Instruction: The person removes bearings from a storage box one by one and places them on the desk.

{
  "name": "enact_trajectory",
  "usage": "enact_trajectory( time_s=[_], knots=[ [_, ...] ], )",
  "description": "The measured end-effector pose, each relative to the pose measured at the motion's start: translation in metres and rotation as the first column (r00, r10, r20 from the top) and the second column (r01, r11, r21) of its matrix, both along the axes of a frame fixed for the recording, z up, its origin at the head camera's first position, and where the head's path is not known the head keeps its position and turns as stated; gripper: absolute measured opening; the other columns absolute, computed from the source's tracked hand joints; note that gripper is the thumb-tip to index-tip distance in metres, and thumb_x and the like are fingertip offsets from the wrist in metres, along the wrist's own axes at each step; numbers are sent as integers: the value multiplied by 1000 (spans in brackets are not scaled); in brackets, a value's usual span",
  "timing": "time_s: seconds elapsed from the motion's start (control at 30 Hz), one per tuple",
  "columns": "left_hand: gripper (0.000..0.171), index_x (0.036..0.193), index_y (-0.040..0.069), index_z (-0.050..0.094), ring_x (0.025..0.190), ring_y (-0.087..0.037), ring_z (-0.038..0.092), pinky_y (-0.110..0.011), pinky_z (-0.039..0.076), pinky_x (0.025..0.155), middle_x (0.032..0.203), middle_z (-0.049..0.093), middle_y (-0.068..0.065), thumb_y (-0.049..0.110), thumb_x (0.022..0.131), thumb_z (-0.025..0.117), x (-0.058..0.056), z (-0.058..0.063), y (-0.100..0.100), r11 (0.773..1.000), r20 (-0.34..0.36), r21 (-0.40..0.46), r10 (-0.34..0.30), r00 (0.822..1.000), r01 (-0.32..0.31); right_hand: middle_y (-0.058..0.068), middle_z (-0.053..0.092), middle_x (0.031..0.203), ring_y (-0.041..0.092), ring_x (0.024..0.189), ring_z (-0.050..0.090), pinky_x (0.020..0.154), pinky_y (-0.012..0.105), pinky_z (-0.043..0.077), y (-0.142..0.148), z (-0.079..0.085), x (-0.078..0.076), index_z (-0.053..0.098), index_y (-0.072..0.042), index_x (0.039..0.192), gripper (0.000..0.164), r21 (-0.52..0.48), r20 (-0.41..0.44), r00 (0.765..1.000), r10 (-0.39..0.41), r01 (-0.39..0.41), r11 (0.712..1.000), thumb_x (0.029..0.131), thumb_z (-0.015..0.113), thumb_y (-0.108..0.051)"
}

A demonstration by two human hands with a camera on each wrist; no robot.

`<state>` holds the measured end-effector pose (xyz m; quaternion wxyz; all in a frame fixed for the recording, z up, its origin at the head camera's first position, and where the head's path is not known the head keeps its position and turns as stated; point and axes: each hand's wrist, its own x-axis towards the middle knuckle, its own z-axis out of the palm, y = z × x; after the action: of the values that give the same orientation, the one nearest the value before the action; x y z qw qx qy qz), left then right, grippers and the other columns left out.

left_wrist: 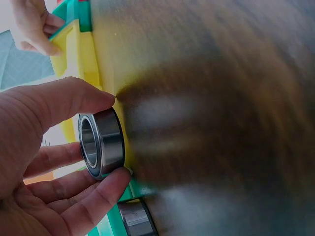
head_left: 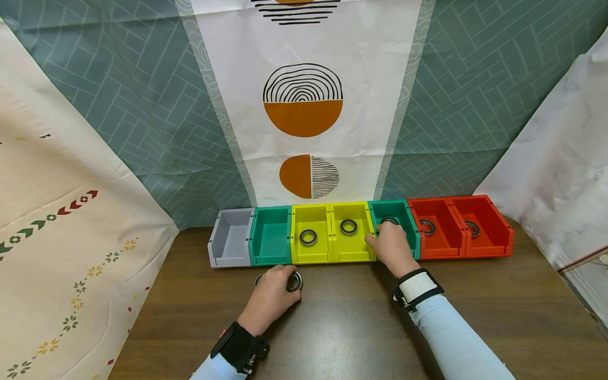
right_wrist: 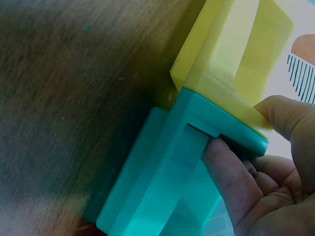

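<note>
In front of the left-hand bins, my left hand [head_left: 272, 296] pinches a ball bearing [left_wrist: 106, 142] between thumb and fingers, close over the wooden table. Beside it, partly covered by that hand in the head view, is a second bearing [left_wrist: 138, 216]. My right hand [head_left: 393, 247] is at the right green bin [head_left: 412, 237], thumb and index finger on opposite sides of the walls where it meets the yellow bin [right_wrist: 246, 54]. Its other fingers curl inside the green bin. Just past these fingers, a bearing [head_left: 390, 219] shows partly in the green bin.
Bins stand in a row along the table's back: a grey bin [head_left: 231, 262], another green bin [head_left: 271, 260], two yellow and two red ones. Single bearings lie in the left yellow [head_left: 308, 237], right yellow [head_left: 349, 227] and both red bins. A patterned cloth [head_left: 214, 158] hangs behind.
</note>
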<state>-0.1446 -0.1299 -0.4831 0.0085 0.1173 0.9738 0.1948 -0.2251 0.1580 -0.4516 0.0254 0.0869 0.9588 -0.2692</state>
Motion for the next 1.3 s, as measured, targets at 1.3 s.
enact_trajectory(
  time_s=[1.3],
  knots=[
    [47,117,8,62,103,-21,55,-39,52,86,111,63,-8,31,77,71,-4,1,3,997,60,-75,-17,998,22,14,55,84,24,72,53,51,25,43,1,0,-1,61,3,102,36,0,0,1000,2,-2,1000,87,60,-30]
  ],
)
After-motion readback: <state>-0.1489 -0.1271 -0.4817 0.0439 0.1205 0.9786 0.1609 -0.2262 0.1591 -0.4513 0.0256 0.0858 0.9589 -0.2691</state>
